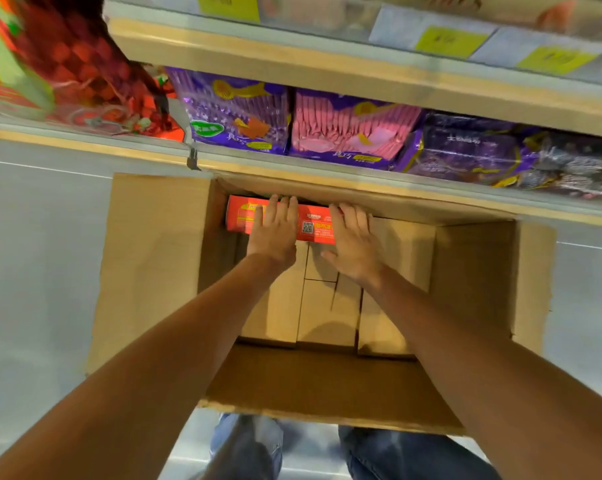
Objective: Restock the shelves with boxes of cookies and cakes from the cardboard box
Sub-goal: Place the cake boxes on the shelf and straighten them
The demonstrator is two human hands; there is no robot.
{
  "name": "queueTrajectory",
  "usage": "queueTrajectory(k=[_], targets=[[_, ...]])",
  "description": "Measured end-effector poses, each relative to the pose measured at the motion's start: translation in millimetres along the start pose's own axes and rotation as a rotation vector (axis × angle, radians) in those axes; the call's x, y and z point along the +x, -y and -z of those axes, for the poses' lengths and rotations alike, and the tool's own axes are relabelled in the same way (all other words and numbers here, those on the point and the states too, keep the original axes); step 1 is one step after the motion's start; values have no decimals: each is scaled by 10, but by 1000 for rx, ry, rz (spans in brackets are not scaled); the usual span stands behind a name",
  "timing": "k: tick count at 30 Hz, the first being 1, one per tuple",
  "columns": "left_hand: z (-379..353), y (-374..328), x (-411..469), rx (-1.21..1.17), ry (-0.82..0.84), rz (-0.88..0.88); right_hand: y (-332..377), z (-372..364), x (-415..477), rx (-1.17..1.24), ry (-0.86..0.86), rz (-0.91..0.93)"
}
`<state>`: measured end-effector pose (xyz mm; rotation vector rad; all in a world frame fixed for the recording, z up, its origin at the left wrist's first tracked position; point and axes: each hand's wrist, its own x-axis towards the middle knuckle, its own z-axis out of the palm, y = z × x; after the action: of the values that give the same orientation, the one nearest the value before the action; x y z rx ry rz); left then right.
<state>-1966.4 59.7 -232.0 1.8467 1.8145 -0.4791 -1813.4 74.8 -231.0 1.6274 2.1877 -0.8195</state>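
The left hand [274, 231] and right hand [354, 243] lie flat on the stiff, light-looking red box [243, 216]; grab its long sides.

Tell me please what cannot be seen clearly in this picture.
Head view only:
The red box: its middle hidden by the left hand and right hand, its far edge by the cardboard box flap.
The yellow shelf labels: print blurred.
The red goods, upper left: blurred, cut by the edge.
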Motion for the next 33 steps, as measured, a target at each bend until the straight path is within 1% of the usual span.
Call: queueTrajectory(k=[3, 6, 8, 10, 12, 15, 17, 19, 22, 28, 30, 32, 33], targets=[[-142, 84, 142, -16, -38, 9, -24, -146, 120, -85, -26, -33], [-200, 77, 181, 46, -82, 2, -46, -204, 159, -161, -67, -53], [-173, 70, 199, 116, -97, -15, -80, -176, 154, -196, -91, -29], [-111, 100, 207, 174, -93, -67, -121, -123, 117, -169, -60, 23], [0, 148, 156, 183, -30, -135, -165, -32, 30, -115, -9, 72], [230, 154, -54, 185, 118, -208, -213, 192, -208, -42, 72, 109], [396, 104, -280, 190, 163, -235, -213, 386, -433, -37, 94, 123], [660, -2, -600, 177, 182, -260, -179, 697, -790, -20, 107, 116], [1039, -150, -948, 170, 150, -301, -142, 1040, -1195, 11, 115, 92], [2260, -533, -1714, 269, 132, -418, -14, 2112, -2145, 72, 110, 52], [2650, -637, -1967, 256, 106, -459, 49, 2495, -2433, 58, 86, 37], [3023, -750, -2239, 209, 76, -459, 125, 2886, -2679, 40, 75, 32], [3077, -746, -2282, 188, 81, -436, 159, 2939, -2659, 30, 88, 32]])
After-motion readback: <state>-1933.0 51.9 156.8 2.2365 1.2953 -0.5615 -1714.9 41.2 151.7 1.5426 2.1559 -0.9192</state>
